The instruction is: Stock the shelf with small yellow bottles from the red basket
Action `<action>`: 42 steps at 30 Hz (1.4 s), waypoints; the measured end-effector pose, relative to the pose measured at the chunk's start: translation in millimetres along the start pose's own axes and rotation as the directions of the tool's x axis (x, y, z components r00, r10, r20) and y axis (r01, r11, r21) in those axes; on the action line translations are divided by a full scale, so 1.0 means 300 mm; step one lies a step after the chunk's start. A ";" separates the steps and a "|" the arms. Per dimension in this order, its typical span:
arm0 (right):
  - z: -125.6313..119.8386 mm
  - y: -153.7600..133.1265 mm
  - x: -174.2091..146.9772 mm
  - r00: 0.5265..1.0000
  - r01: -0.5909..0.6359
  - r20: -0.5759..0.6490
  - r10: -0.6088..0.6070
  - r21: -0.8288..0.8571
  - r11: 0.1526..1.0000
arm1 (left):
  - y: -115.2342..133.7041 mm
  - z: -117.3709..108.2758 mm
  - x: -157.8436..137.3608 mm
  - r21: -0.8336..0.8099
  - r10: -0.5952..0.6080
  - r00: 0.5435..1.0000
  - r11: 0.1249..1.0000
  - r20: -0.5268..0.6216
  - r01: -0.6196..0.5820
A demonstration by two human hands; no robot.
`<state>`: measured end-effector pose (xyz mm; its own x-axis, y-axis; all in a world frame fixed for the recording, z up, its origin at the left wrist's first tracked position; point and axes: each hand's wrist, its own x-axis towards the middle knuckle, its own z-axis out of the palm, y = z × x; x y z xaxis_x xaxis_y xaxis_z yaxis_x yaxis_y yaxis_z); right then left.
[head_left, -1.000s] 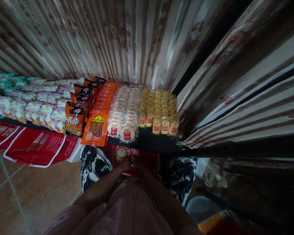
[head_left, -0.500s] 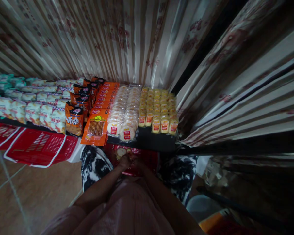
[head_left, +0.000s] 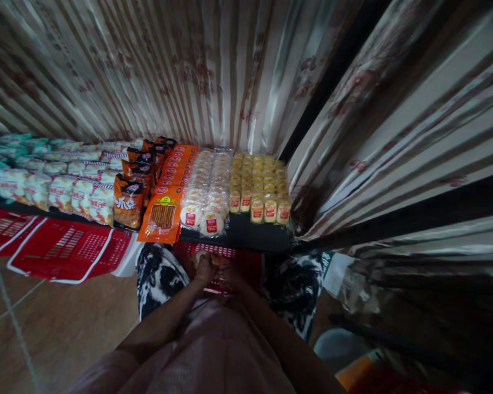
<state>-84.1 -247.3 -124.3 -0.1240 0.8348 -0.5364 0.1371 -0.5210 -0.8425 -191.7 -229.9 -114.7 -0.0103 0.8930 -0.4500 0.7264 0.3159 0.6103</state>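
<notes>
Between my knees sits a red basket (head_left: 246,269) with a perforated wall. My left hand (head_left: 206,269) and my right hand (head_left: 227,269) are close together inside it, fingers curled inward. Pale wrapped crackers (head_left: 198,256) show partly beside the left fingers. The dim light and my hands hide what exactly the fingers hold. Just beyond, on a black shelf (head_left: 252,234), stand rows of round wrapped rice crackers (head_left: 212,223) and small yellow wrapped snacks (head_left: 270,210). Left of these lie orange packets of brown sticks (head_left: 161,215).
Orange-and-black snack bags (head_left: 128,201) and white snack bags (head_left: 63,191) line the shelf leftward. Red baskets with white handles (head_left: 61,249) stand below it on the tiled floor. A pleated curtain (head_left: 160,71) hangs behind; a dark bar (head_left: 332,82) crosses it at right.
The round pale crackers beside my left hand are now mostly covered by it. My hands stay close together in the basket. The view has shifted slightly.
</notes>
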 end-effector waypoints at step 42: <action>-0.199 -0.232 -0.290 0.908 0.325 0.077 -0.412 -0.748 0.578 | 0.220 -0.207 -0.168 -0.030 0.521 0.851 0.853 0.057 -0.521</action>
<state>-24.1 -272.9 -16.0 -0.2443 0.9590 -0.1438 0.7743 0.1036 -0.6243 -186.0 -234.0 -11.2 0.4091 0.9068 -0.1020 0.6047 -0.1858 0.7745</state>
